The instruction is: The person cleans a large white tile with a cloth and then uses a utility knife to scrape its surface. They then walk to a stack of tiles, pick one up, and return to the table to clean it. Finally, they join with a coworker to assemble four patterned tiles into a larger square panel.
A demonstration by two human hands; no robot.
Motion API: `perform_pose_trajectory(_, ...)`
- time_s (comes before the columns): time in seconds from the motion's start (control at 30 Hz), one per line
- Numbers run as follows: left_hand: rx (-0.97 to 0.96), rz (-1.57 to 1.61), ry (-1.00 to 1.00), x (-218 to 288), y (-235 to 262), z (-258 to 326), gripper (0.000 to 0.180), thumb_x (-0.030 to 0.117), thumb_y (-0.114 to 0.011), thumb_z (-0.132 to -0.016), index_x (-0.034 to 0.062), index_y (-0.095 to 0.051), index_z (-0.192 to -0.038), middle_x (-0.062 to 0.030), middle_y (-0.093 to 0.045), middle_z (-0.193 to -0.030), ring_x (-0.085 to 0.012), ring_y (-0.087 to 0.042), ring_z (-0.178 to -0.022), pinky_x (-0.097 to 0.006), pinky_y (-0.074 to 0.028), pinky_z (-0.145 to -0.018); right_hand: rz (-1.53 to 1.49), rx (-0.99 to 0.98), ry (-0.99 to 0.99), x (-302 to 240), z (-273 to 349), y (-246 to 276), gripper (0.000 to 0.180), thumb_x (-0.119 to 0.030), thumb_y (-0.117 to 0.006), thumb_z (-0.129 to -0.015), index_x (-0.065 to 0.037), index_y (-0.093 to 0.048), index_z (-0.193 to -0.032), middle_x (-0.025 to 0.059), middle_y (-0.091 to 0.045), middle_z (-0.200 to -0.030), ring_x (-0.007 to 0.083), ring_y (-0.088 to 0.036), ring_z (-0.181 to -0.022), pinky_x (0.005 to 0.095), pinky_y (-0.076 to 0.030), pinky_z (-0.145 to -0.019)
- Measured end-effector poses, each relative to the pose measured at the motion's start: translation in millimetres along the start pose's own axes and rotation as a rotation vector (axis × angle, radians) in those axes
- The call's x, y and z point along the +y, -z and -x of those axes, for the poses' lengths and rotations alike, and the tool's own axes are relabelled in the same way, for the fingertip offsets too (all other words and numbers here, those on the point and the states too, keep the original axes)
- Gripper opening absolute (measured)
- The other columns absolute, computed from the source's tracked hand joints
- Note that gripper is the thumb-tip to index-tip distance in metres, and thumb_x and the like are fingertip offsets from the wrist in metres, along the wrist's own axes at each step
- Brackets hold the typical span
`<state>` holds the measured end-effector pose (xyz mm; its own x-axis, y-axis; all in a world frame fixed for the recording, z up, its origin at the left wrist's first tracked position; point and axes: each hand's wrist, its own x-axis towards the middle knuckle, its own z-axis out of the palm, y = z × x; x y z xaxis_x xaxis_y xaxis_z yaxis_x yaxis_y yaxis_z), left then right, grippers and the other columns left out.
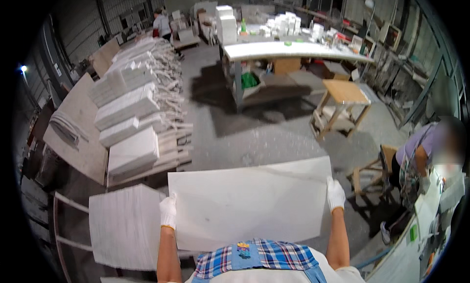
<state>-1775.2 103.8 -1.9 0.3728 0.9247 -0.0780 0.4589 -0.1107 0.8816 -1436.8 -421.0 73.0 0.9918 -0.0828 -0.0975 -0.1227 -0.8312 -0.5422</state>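
A large white rectangular board (249, 204) spans the space in front of my body, gripped at its two short edges. My left hand (168, 212), in a white knit glove with a yellow cuff, is closed round the left edge. At the right edge, somewhat higher, my right hand (336, 194) in a matching glove is closed too. Both thumbs and fingers are partly hidden by the board and the gloves. Just left of my left hand lies a stack of whitish panels (125, 226) on a metal frame. A blue plaid apron covers the lower edge of the board.
Stacks of white boards (128, 106) line the left side. Ahead stands a long white-topped table (293, 50), with a wooden stool (346, 94) in front. At right, a person in a purple top (423, 141) works at a bench beside a low wooden chair (367, 172).
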Motion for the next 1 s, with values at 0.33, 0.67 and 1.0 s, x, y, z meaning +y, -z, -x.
perform_pose_trajectory(0.33,-0.208,-0.128,-0.262,169,-169,-205,0.062,0.054,-0.055,-0.095,-0.0046,-0.066,-0.080,-0.0261,-0.065,-0.078,-0.0403,-0.061,-0.075,-0.048,-0.045,-0.070,-0.047,0.177,-0.108,-42,-125,-21,0.062,-0.052,-0.037,-0.102,0.001,-0.067,-0.098,0.0305,-0.066,-0.103,0.0509,-0.060,-0.101,0.0547,-0.046,-0.085)
perform_pose_trajectory(0.67,-0.271,-0.281,-0.290,302,-369,-319,0.060,0.051,-0.055,-0.095,-0.0064,-0.066,-0.081,-0.0309,-0.065,-0.083,-0.0442,-0.065,-0.082,-0.050,-0.046,-0.072,-0.031,0.264,-0.110,-52,-364,-63,0.059,-0.051,-0.038,-0.103,-0.001,-0.066,-0.091,0.0270,-0.068,-0.099,0.0493,-0.062,-0.097,0.0563,-0.047,-0.082)
perform_pose_trajectory(1.0,-0.183,-0.229,-0.181,371,-519,-398,0.057,0.046,-0.057,-0.096,-0.0069,-0.063,-0.076,-0.0263,-0.061,-0.070,-0.0350,-0.058,-0.065,-0.047,-0.043,-0.064,0.116,0.156,0.101,-136,-652,-54,0.051,-0.045,-0.037,-0.103,-0.004,-0.065,-0.095,0.0259,-0.068,-0.097,0.0469,-0.064,-0.093,0.0566,-0.048,-0.081)
